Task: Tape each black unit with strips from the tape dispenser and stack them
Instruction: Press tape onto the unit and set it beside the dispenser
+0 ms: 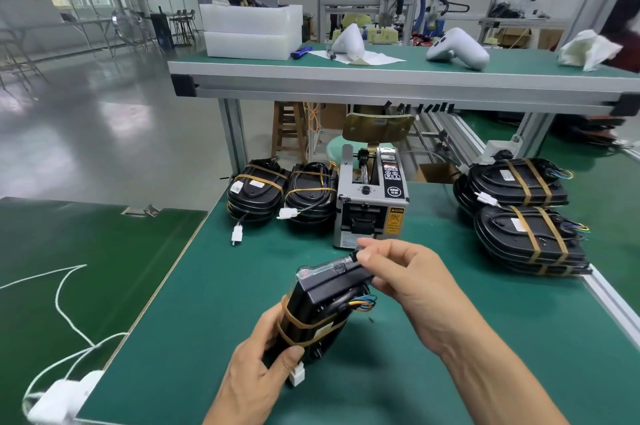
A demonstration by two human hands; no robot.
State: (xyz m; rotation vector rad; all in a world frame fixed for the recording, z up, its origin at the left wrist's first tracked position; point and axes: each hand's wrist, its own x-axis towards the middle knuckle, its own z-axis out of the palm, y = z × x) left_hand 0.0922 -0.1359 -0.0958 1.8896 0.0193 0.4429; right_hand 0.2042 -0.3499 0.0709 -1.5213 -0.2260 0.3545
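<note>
My left hand (258, 367) grips the near end of a black unit (323, 300), held tilted above the green bench. A tan tape strip wraps its near half, and coloured wires stick out on its right. My right hand (403, 277) pinches the unit's far end, where a clear strip lies across the edge. The grey tape dispenser (370, 199) stands just beyond it. Two stacks of taped black units (519, 213) lie at the right. Two more black units (282, 196) sit left of the dispenser.
The green bench (207, 303) ends in an aluminium rail on the right. A white power adapter with cord (65, 397) lies at its left edge. An upper shelf (398, 72) holds white foam boxes, white housings and a cloth.
</note>
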